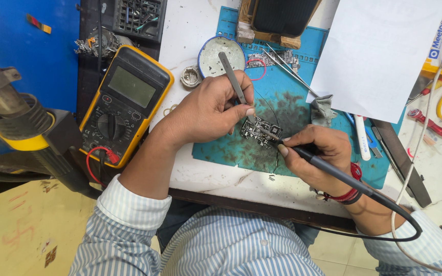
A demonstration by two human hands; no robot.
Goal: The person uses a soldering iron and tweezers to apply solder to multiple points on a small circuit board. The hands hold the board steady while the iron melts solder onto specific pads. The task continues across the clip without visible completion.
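My left hand (212,110) grips metal tweezers (233,76), whose tips point down at a small dark circuit board (260,131). The board lies on a stained teal work mat (282,102). In my right hand (315,153) is a black soldering iron (333,171), held like a pen, its tip touching the board's right side. The iron's black cable runs back past my right wrist, which wears red thread bands.
A yellow-cased multimeter (125,105) with red lead lies left of the mat. A round tin (222,56), a second board (269,59), spare tweezers (290,71), a white sheet (379,51), a hot-air nozzle (6,110) and tools at right surround the mat.
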